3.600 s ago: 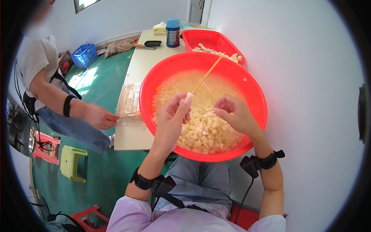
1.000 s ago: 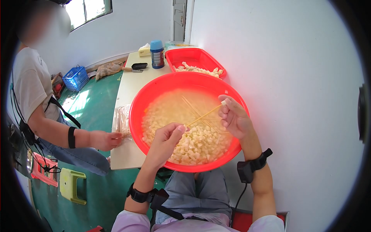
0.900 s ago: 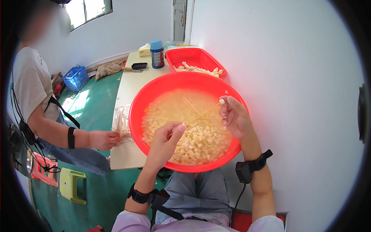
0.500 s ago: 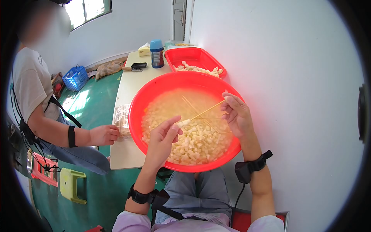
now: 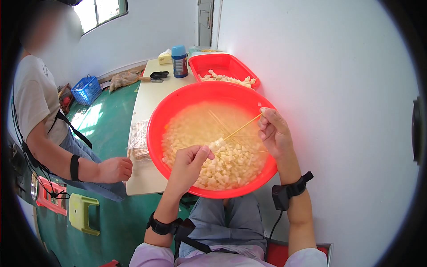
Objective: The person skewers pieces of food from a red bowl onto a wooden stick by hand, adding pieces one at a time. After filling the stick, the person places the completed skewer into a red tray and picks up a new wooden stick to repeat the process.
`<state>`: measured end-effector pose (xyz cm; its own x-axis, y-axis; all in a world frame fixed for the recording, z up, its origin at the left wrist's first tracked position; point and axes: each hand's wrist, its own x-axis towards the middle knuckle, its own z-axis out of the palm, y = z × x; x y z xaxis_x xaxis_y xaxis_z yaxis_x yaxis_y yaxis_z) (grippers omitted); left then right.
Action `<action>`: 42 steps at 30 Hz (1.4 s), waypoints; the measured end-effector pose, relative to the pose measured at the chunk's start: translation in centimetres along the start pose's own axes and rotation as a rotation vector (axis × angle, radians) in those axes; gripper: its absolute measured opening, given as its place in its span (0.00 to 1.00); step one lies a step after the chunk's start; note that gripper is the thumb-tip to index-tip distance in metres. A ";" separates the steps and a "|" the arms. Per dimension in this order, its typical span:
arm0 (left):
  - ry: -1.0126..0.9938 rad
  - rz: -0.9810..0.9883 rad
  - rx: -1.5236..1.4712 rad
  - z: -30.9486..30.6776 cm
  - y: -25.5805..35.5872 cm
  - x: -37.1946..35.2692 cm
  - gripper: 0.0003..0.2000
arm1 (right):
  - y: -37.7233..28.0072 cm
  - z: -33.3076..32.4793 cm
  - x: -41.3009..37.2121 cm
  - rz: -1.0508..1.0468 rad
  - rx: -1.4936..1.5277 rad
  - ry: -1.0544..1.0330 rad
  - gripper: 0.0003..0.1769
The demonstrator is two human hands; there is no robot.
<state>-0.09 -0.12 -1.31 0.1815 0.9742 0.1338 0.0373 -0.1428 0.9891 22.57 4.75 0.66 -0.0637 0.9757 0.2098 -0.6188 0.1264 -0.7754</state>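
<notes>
A large red basin point(image 5: 155, 104) holds cloudy water and a heap of small pale cubes point(image 5: 227, 164). Above it, my right hand point(image 5: 276, 133) pinches the upper end of a thin bamboo skewer point(image 5: 244, 126). The skewer slants down to the left, with a few white cubes point(image 5: 217, 144) threaded at its lower end. My left hand point(image 5: 189, 165) is closed, thumb against curled fingers, at the lowest of these cubes. Its fingertips partly hide the skewer's tip. Several more skewers point(image 5: 216, 119) lie in the basin.
Behind the basin, a red tub point(image 5: 240, 66) holds pale strips. A blue bottle point(image 5: 179, 62), a tissue box point(image 5: 165, 58) and a knife point(image 5: 151, 80) are on the table point(image 5: 147, 180). Wrapped skewers point(image 5: 138, 138) lie at left. Another person's hand point(image 5: 115, 169) hangs by the table edge; a wall point(image 5: 351, 111) stands right.
My left hand has closed and shifted slightly down at the skewer's lower end, and more white cubes show there. The other person's hand has moved left and down, away from the wrapped skewers.
</notes>
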 end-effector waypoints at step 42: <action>0.075 0.082 0.111 0.3 0.1 -0.2 0.10 | -0.2 0.3 -0.3 0.128 -0.152 0.078 0.11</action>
<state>0.18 -0.35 -1.28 0.1148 0.9682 0.2221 0.1350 -0.2367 0.9622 22.47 4.33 0.92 -0.0701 0.9957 0.0614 -0.4838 0.0199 -0.8749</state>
